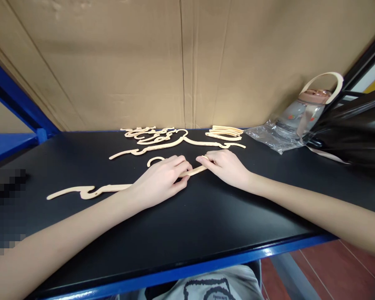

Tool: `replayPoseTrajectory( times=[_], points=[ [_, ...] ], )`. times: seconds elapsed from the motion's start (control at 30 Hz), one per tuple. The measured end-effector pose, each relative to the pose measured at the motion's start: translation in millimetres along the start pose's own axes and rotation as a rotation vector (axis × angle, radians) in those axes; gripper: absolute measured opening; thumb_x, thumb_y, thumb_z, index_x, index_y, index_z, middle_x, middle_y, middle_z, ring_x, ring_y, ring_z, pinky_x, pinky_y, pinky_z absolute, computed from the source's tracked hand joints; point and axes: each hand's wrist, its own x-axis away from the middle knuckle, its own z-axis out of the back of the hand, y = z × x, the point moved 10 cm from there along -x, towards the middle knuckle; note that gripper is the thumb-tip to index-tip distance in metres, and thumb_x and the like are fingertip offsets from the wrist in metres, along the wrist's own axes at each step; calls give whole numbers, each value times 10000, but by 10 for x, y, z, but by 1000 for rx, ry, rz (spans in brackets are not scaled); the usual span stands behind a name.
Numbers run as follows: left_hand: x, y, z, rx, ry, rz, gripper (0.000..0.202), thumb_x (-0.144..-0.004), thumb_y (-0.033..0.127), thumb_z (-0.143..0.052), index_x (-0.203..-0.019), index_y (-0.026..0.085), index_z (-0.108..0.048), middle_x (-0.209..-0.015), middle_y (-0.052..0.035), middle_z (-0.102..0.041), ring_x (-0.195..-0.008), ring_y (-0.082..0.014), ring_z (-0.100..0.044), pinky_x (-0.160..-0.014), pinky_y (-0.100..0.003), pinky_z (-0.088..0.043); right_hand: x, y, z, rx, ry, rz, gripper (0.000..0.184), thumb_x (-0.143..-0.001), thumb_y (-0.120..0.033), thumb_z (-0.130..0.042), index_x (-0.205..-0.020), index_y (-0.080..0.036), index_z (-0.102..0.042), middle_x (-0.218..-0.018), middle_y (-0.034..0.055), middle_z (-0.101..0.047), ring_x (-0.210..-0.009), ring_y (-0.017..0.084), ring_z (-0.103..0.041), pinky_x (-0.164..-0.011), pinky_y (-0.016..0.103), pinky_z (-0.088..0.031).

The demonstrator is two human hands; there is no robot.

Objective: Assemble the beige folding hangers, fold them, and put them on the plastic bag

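Clock centred on the 2 hands, 12 toward the cardboard (112,66). Left hand (167,177) arched low, fingertips closed on the near end of a beige strip (196,170); right hand (223,166) pinches its far end, thumb uppermost. Strip spans the gap between them, just above the black table (187,229). Hook (156,158) pokes out at 11 o'clock, notched arm (112,188) runs toward 9; whether these join under the left palm, cannot tell. Whole hanger (203,143) at 12, loose pieces (151,141) at 11, curved strips (228,129) stacked at 1.

Handling, my judgement: brace left fingers, hold the strip level, ease force in from 3 o'clock along its length; twisting could crack thin stock
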Motion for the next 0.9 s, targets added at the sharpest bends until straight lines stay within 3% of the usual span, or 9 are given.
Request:
replayPoseTrajectory(
  times=[0.27, 0.7, 0.9],
  points=[
    [-9, -87, -14, 117, -5, 87, 49, -824, 191, -469, -847, 203, -510, -834, 4, -545, -758, -162, -524, -665, -279, -416, 36, 16, 3, -70, 9, -38, 211, -948, -427, -457, -897, -229, -507, -570, -79, -484, -501, 105, -441, -540, 228, -292],
    [-3, -198, -38, 215, -27, 243, 92, -748, 202, -510, -730, 212, -421, -720, 32, -533, -647, -148, -487, -575, -266, -351, 17, 91, 50, -103, 15, -93, 210, -930, -368, -478, -815, -213, -560, -610, -62, -499, -552, 94, -430, -574, 231, -289],
    [34, -280, -50, 242, -32, 314, 139, -799, 283, -523, -733, 212, -423, -663, 47, -494, -580, -130, -444, -546, -258, -312, 33, -7, 6, -222, -34, -3, 235, -935, -377, -481, -806, -194, -553, -624, -63, -483, -549, 83, -404, -574, 229, -295]
  ],
)
